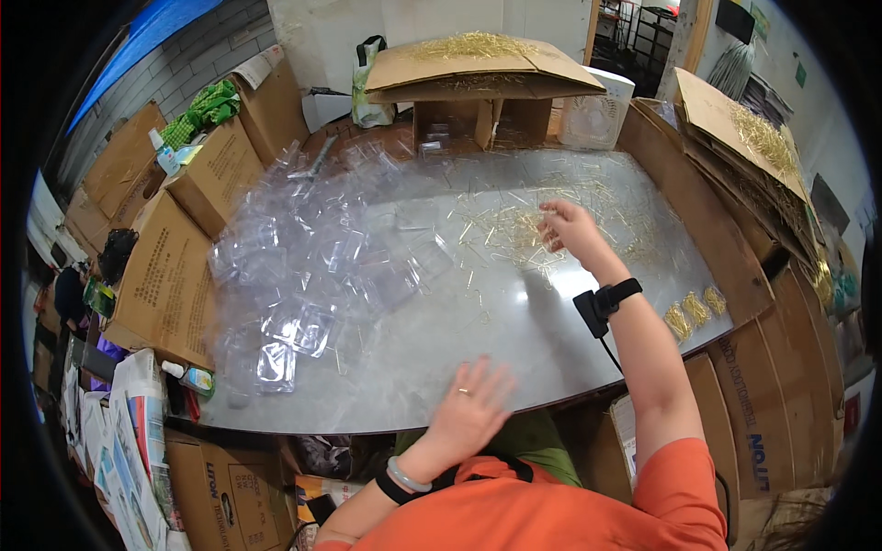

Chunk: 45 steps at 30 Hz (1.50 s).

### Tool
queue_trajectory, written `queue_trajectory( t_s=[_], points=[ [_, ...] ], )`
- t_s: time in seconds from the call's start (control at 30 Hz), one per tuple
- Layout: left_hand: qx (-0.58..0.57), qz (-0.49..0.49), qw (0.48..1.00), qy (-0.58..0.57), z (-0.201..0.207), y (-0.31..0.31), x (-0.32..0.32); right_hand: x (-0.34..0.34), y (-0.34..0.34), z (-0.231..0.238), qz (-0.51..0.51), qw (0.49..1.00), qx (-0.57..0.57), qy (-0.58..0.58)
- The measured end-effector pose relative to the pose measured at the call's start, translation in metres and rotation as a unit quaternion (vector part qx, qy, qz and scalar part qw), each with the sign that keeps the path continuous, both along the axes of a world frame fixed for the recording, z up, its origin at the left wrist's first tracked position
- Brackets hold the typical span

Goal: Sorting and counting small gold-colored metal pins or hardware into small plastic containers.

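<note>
My right hand (571, 237) is over a loose scatter of thin gold-coloured metal pins (510, 225) on the grey metal tabletop (404, 340). Its fingers are loosely bent and apart, and I see nothing held in them. My left hand (470, 406) is above the near edge of the table, smeared by motion, its fingers spread and no object showing in it. To the left lies a wide heap of clear plastic boxes or blister shells (317, 248). Three small bundles of gold pins (696, 314) lie at the table's right corner.
Cardboard boxes (165, 275) line the left side. A raised cardboard sheet (469, 69) at the back carries more gold pins, as does cardboard (753, 138) on the right. A small bottle (193, 378) stands at the left edge, near stacked papers (129, 450).
</note>
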State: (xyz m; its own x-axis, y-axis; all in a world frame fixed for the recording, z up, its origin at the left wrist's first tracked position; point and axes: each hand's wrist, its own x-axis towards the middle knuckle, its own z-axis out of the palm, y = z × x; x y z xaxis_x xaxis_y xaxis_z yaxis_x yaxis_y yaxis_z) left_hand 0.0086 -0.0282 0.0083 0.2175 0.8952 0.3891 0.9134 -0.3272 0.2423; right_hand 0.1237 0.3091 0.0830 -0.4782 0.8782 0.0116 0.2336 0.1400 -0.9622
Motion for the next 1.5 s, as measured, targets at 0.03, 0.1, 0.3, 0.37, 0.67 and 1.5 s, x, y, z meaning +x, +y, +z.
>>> queue_trajectory(
  t_s=[0.03, 0.1, 0.3, 0.37, 0.67, 1.5],
  points=[
    [0.002, -0.045, 0.999, -0.012, 0.002, 0.004, 0.009, -0.002, 0.000, 0.002, -0.004, 0.997, -0.024, 0.079],
    [0.008, -0.132, 0.991, -0.032, 0.006, 0.013, 0.024, -0.001, 0.000, 0.005, 0.039, 0.989, -0.044, 0.134],
    [-0.034, -0.060, 0.996, -0.062, -0.006, 0.019, 0.016, 0.009, 0.002, -0.004, 0.077, 0.997, -0.018, 0.007],
    [-0.032, -0.010, 0.999, -0.042, -0.005, 0.014, 0.011, 0.009, 0.010, -0.012, 0.108, 0.992, -0.018, -0.062],
    [-0.017, 0.055, 0.997, -0.053, -0.006, 0.015, 0.013, -0.026, 0.027, -0.048, -0.027, 0.882, 0.210, -0.420],
    [0.010, 0.059, 0.996, -0.072, -0.011, 0.013, 0.009, -0.020, 0.034, -0.025, 0.058, 0.997, -0.041, 0.008]
  ],
)
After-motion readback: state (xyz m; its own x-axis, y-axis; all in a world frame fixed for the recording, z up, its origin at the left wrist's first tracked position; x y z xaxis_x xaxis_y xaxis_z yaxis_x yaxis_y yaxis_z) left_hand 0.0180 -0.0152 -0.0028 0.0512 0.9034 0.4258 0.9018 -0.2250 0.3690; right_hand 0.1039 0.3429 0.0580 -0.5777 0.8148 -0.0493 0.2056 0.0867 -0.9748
